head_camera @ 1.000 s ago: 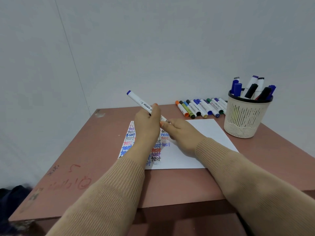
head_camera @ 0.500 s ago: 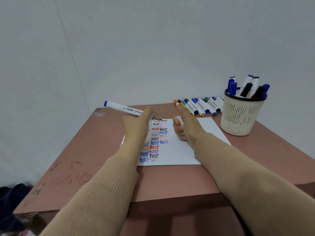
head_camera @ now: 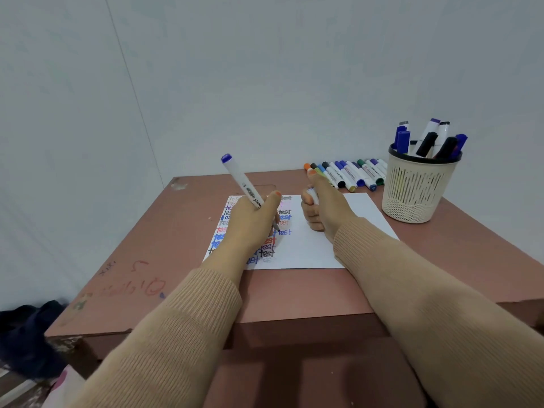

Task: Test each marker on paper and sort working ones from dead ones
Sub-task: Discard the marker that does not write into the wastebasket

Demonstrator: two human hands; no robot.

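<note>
Marker [head_camera: 240, 179] pinched between fingers [head_camera: 272, 201] of left hand [head_camera: 248, 228].

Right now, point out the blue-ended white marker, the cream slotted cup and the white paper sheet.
Blue-ended white marker [head_camera: 240, 179]: head view, mid barrel.
Cream slotted cup [head_camera: 412, 187]: head view, front wall.
White paper sheet [head_camera: 309, 251]: head view, bare part.

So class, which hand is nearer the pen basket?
Right. The right hand, gripping a cap, is over the paper, only bare sheet between it and the basket; the left hand, holding the marker, is farther off over the written words.
</note>
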